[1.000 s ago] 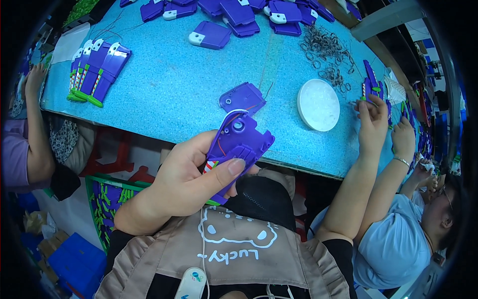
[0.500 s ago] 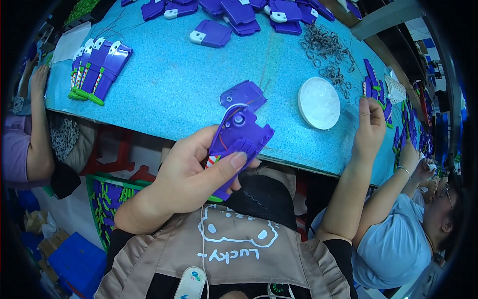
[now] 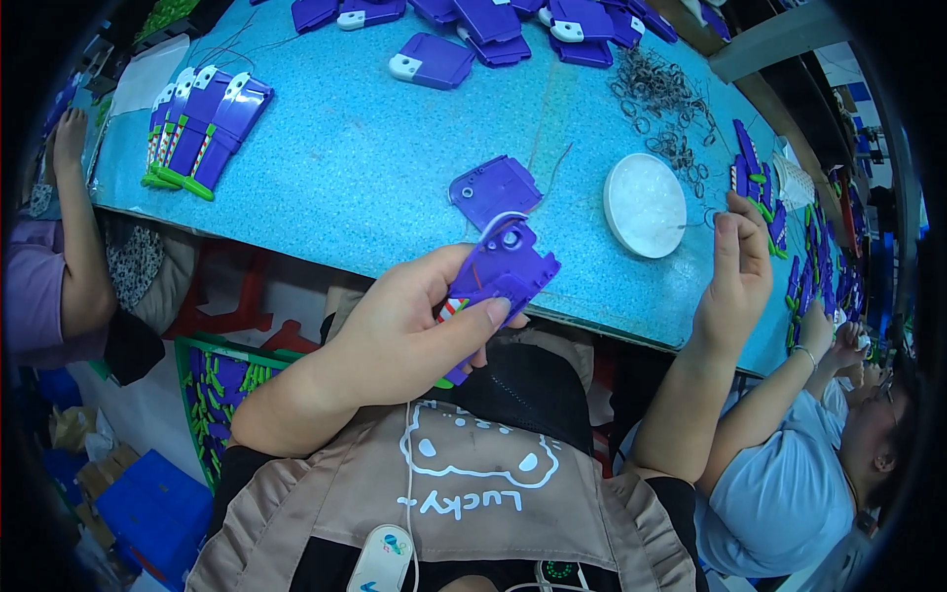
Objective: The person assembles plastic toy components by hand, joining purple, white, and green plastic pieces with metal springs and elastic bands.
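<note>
A: What is the left hand point(image 3: 414, 331) doing?

B: Its fingers are closed on an open purple plastic shell point(image 3: 518, 264), thumb across the inside face. The shell is held up in front of the near edge of the speckled blue tabletop point(image 3: 345, 148), tilted, with a red-and-white striped strip point(image 3: 452, 309) showing beside the thumb.

A: And the right hand point(image 3: 738, 264)?

B: It is raised to the right of a round white bowl point(image 3: 610, 202), apart from it. The fingers are curled and narrow, thumb near the forefinger; whether they pinch something tiny, I can't tell.

A: What lies close by?

B: A flat purple plastic panel point(image 3: 496, 194) rests just beyond the shell. Behind the bowl there's a loose heap of small dark rings point(image 3: 663, 104).

A: Farther out?

B: Purple pieces with white corners point(image 3: 434, 61) are scattered along the far side. On the left, purple pieces with green ends point(image 3: 202, 133) are fanned out, overlapping. Below the tabletop stands a green-rimmed crate point(image 3: 232, 349) of purple and green parts. To the right sits a person in a light blue shirt point(image 3: 774, 479).
</note>
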The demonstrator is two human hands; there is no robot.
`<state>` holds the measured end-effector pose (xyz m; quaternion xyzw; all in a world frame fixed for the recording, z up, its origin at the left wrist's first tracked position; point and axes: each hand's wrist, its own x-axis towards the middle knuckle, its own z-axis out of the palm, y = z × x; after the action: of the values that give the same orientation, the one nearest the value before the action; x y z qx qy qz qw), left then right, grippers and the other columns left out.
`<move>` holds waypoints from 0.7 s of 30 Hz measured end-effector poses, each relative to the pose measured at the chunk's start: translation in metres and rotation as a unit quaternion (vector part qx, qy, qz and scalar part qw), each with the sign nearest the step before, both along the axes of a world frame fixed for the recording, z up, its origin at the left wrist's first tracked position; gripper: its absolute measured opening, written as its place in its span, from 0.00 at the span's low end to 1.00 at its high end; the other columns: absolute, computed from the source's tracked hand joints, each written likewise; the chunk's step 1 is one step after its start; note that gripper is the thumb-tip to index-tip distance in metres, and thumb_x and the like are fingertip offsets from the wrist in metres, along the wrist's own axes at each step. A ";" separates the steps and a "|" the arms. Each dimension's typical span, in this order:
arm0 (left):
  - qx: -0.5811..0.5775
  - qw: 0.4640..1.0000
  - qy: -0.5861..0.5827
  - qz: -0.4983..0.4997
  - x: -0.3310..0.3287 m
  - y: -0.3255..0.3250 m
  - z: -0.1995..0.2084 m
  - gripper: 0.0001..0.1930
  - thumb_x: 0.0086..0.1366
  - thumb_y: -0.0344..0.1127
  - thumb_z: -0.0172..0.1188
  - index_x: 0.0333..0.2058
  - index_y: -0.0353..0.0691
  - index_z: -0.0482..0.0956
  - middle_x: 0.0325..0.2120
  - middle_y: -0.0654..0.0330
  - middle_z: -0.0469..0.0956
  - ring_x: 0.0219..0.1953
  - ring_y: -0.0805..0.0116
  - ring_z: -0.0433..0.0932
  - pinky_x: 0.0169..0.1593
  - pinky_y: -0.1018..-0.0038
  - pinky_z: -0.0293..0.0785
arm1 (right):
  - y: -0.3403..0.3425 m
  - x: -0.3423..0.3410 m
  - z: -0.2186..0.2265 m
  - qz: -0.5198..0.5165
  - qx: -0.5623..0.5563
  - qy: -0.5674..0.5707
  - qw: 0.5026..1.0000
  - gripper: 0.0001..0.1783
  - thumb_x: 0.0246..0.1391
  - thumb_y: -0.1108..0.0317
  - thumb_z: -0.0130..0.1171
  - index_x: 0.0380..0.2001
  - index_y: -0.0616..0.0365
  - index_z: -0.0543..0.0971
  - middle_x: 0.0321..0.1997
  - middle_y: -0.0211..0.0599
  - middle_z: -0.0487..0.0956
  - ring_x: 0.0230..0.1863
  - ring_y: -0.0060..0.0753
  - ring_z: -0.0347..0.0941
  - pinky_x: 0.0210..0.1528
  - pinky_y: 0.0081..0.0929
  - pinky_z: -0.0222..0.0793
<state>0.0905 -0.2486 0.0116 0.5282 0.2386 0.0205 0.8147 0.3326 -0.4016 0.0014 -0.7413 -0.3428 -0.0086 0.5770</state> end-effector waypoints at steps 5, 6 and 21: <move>0.012 0.998 0.000 -0.069 0.010 -0.006 0.001 0.14 0.61 0.32 0.53 0.45 0.34 0.68 0.32 0.60 0.77 0.23 0.82 0.72 0.27 0.85 0.69 | 0.022 -0.060 0.018 0.155 0.047 0.150 0.975 0.08 0.51 0.67 0.57 0.26 0.62 0.74 0.47 0.42 0.69 0.48 0.31 0.64 0.53 0.28 0.54; -0.006 0.997 -0.003 -0.071 0.012 -0.008 0.004 0.14 0.61 0.32 0.52 0.45 0.35 0.68 0.32 0.61 0.76 0.23 0.82 0.72 0.26 0.85 0.69 | 0.025 -0.068 0.019 0.187 0.024 0.132 0.973 0.08 0.50 0.67 0.58 0.26 0.61 0.75 0.47 0.43 0.69 0.48 0.31 0.64 0.52 0.28 0.54; 0.043 0.988 -0.053 -0.136 0.006 -0.001 0.000 0.11 0.61 0.32 0.52 0.42 0.35 0.71 0.30 0.62 0.77 0.22 0.82 0.72 0.25 0.85 0.68 | 0.051 -0.083 0.023 0.323 -0.029 0.139 0.936 0.13 0.43 0.76 0.61 0.33 0.61 0.69 0.44 0.46 0.71 0.42 0.31 0.70 0.44 0.24 0.64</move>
<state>0.0961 -0.2500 0.0118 0.5888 0.1197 -0.0525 0.7976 0.2498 -0.3505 0.0240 -0.6009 -0.4800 0.2917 0.5687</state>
